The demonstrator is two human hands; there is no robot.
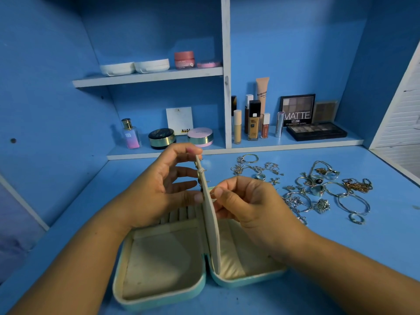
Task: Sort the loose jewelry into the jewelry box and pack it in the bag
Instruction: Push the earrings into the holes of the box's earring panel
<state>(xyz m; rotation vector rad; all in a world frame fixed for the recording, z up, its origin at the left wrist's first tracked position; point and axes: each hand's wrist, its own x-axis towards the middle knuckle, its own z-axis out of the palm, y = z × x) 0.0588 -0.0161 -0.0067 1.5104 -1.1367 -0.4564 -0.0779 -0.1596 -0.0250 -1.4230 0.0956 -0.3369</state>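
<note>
A mint-green jewelry box [159, 294] lies open on the blue desk, its cream lining showing. A cream divider flap [210, 214] stands upright along its middle. My left hand [159, 189] holds the flap from the left, thumb at its top edge and fingertips against its side, where small earrings hang. My right hand [247, 201] is on the flap's right side, thumb and forefinger pinched together at its surface; what they pinch is too small to tell. Loose jewelry [318, 189], silver rings, chains and bangles, is spread on the desk to the right.
Cosmetics fill the shelves behind: compacts [200, 136], a perfume bottle [130, 134], foundation bottles [253, 120], eyeshadow palettes [316, 130]. White jars sit on the upper shelf [147, 76]. A white louvred panel [402, 123] stands at the right edge. No bag is in view.
</note>
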